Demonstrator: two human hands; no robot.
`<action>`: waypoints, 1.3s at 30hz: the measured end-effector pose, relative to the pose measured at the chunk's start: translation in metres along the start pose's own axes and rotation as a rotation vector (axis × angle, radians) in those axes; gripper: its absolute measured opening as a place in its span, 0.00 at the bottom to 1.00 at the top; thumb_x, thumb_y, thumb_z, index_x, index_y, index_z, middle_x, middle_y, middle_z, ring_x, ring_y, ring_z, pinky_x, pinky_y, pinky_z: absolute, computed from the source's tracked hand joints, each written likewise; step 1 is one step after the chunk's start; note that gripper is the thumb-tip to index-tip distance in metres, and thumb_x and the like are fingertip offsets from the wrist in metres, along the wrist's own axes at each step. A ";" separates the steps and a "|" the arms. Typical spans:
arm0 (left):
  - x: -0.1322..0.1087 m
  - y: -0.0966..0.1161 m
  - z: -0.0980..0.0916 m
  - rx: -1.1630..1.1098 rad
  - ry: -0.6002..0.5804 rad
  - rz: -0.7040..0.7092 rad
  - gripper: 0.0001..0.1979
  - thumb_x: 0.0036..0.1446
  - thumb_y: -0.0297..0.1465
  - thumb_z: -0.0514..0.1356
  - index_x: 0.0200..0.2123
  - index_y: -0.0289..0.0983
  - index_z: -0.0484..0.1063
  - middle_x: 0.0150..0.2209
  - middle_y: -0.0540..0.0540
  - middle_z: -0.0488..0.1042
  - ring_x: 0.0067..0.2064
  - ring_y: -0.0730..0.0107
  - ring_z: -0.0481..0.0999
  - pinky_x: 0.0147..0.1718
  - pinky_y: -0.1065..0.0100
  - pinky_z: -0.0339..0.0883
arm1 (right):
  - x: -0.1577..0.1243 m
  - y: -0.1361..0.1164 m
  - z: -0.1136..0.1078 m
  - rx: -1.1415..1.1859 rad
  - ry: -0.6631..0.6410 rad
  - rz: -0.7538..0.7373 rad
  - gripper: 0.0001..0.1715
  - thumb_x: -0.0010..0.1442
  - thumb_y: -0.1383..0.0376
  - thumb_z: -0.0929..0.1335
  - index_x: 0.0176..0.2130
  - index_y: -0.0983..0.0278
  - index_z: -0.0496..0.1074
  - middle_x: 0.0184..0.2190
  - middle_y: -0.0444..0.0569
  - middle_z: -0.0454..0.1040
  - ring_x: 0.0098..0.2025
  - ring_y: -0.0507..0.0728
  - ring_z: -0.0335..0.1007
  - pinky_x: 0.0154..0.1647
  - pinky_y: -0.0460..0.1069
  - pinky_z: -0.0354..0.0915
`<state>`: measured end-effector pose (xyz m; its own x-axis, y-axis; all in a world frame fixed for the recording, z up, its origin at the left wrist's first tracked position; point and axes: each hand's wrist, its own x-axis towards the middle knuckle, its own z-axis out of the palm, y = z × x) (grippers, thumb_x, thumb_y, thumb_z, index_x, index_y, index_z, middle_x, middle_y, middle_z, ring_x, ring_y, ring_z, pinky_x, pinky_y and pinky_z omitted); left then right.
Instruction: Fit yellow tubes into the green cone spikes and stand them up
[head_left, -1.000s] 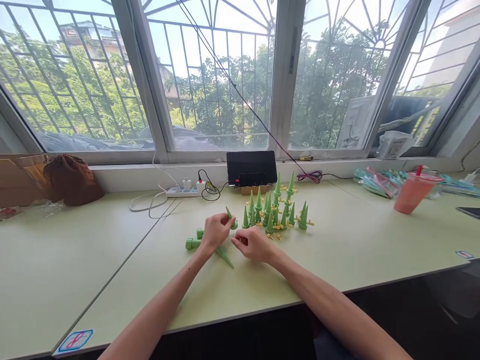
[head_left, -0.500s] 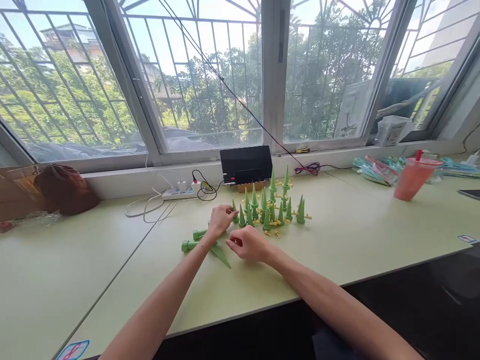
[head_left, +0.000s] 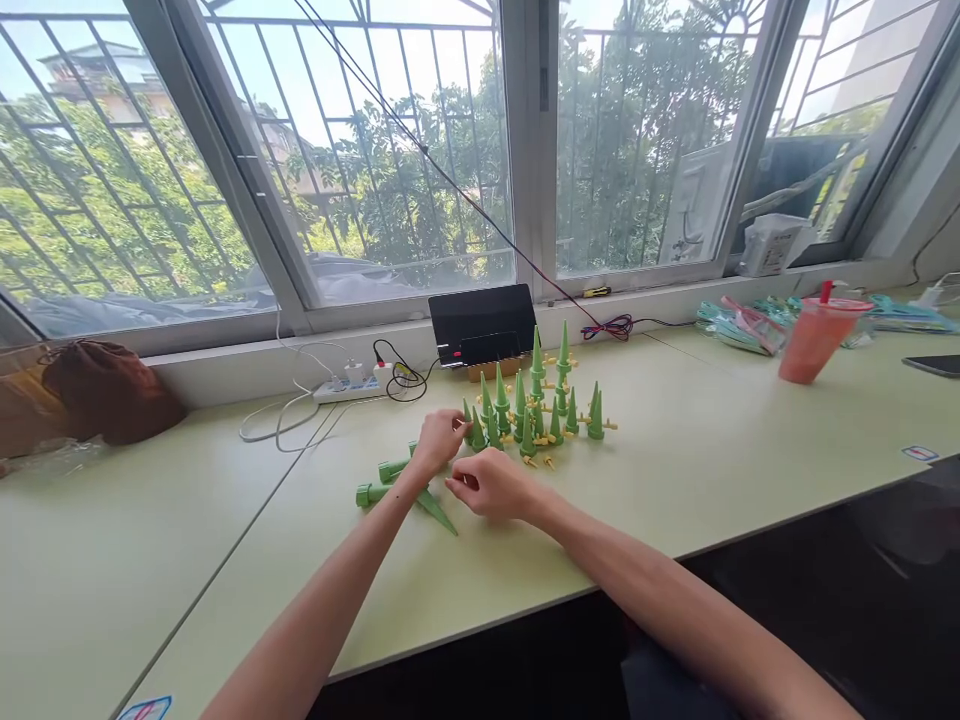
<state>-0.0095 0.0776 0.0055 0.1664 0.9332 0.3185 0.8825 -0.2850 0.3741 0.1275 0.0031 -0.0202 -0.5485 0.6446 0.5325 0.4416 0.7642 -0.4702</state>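
Note:
A cluster of green watering spikes (head_left: 520, 405) stands upright on the table, points up, with small yellow valves on several of them. At the cluster's left end, my left hand (head_left: 439, 440) is closed with its fingertips on a green watering spike (head_left: 466, 412). My right hand (head_left: 491, 485) is curled just in front of the cluster; whatever its fingers may hold is hidden. Beneath and beside my left forearm lie several larger green spikes (head_left: 437, 512) with ribbed caps, partly covered by the arm. Two loose yellow valves (head_left: 549, 463) rest before the standing spikes.
Behind the spikes a black tablet (head_left: 480, 320) leans by the window. A power strip (head_left: 349, 388) with cables sits to its left, and a brown bag (head_left: 112, 390) farther left. Rightward stand a red drink cup (head_left: 817, 340) and plastic packets (head_left: 739, 328).
The view has shifted slightly, so everything appears a little higher and farther left. My left hand stays at the same spike, and my right hand keeps its curled pose.

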 end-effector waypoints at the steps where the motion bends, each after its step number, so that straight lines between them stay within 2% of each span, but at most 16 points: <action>1: -0.001 0.000 -0.002 0.000 -0.014 0.005 0.09 0.53 0.31 0.59 0.32 0.35 0.78 0.31 0.41 0.80 0.34 0.62 0.77 0.34 0.67 0.64 | 0.000 0.000 0.000 -0.003 -0.001 0.001 0.16 0.60 0.66 0.65 0.21 0.65 0.64 0.16 0.39 0.61 0.20 0.46 0.49 0.24 0.45 0.46; 5: -0.005 -0.002 -0.016 -0.019 -0.068 0.018 0.13 0.52 0.33 0.61 0.40 0.34 0.77 0.33 0.42 0.81 0.35 0.63 0.79 0.36 0.69 0.67 | 0.001 -0.002 -0.001 -0.021 -0.007 0.019 0.16 0.60 0.66 0.66 0.21 0.65 0.64 0.16 0.39 0.60 0.20 0.47 0.48 0.24 0.45 0.46; 8: -0.009 -0.010 -0.030 -0.024 -0.070 0.010 0.15 0.53 0.34 0.59 0.41 0.34 0.77 0.36 0.41 0.81 0.37 0.63 0.79 0.36 0.69 0.69 | 0.000 -0.002 -0.003 -0.029 -0.004 0.023 0.16 0.60 0.67 0.65 0.21 0.65 0.63 0.16 0.39 0.59 0.20 0.47 0.47 0.24 0.45 0.46; 13: -0.027 -0.038 -0.056 0.043 -0.080 0.042 0.16 0.51 0.41 0.58 0.38 0.38 0.77 0.39 0.44 0.80 0.42 0.60 0.79 0.39 0.67 0.70 | 0.000 -0.002 -0.004 -0.041 0.016 0.014 0.17 0.60 0.66 0.65 0.21 0.65 0.63 0.17 0.39 0.59 0.21 0.47 0.47 0.24 0.44 0.45; 16: -0.044 -0.057 -0.063 0.044 -0.013 0.043 0.19 0.53 0.45 0.56 0.40 0.39 0.76 0.41 0.45 0.80 0.45 0.59 0.77 0.41 0.66 0.70 | 0.001 -0.001 -0.001 -0.049 0.013 0.004 0.16 0.61 0.66 0.65 0.22 0.65 0.64 0.17 0.40 0.61 0.21 0.47 0.49 0.24 0.44 0.46; 21: -0.072 -0.074 -0.057 0.015 0.176 -0.028 0.21 0.55 0.48 0.53 0.36 0.38 0.77 0.39 0.45 0.80 0.41 0.61 0.78 0.42 0.66 0.70 | 0.000 0.000 0.005 -0.061 -0.009 -0.006 0.16 0.62 0.65 0.65 0.23 0.65 0.66 0.18 0.40 0.62 0.21 0.47 0.50 0.25 0.43 0.47; 23: -0.078 -0.076 -0.053 0.011 0.271 -0.049 0.21 0.56 0.47 0.52 0.35 0.38 0.76 0.37 0.45 0.80 0.40 0.61 0.78 0.40 0.66 0.70 | -0.001 -0.001 0.006 -0.070 -0.016 -0.011 0.16 0.62 0.66 0.65 0.23 0.66 0.67 0.18 0.41 0.63 0.21 0.47 0.50 0.25 0.43 0.47; 26: -0.083 -0.078 -0.049 0.024 0.339 -0.031 0.21 0.57 0.46 0.51 0.34 0.38 0.76 0.37 0.45 0.80 0.37 0.62 0.79 0.40 0.66 0.70 | -0.002 -0.004 0.006 -0.079 -0.031 -0.019 0.16 0.62 0.65 0.65 0.23 0.66 0.68 0.18 0.41 0.63 0.21 0.47 0.49 0.25 0.44 0.47; 33: -0.090 -0.080 -0.046 0.062 0.357 0.057 0.19 0.59 0.44 0.51 0.32 0.37 0.75 0.36 0.43 0.79 0.38 0.63 0.77 0.42 0.66 0.68 | -0.005 -0.010 0.007 -0.085 -0.047 -0.082 0.17 0.63 0.64 0.63 0.23 0.65 0.67 0.18 0.41 0.64 0.21 0.48 0.51 0.25 0.44 0.47; 39: -0.094 -0.081 -0.043 0.084 0.338 0.063 0.18 0.60 0.41 0.50 0.32 0.37 0.74 0.36 0.43 0.78 0.41 0.62 0.76 0.43 0.66 0.67 | -0.005 -0.012 0.005 -0.155 -0.093 -0.160 0.18 0.63 0.64 0.63 0.23 0.64 0.65 0.18 0.42 0.66 0.21 0.48 0.54 0.25 0.45 0.46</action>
<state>-0.1159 0.0036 -0.0169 0.0792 0.7855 0.6138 0.9107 -0.3074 0.2759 0.1215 -0.0098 -0.0205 -0.6803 0.5158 0.5207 0.4435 0.8553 -0.2679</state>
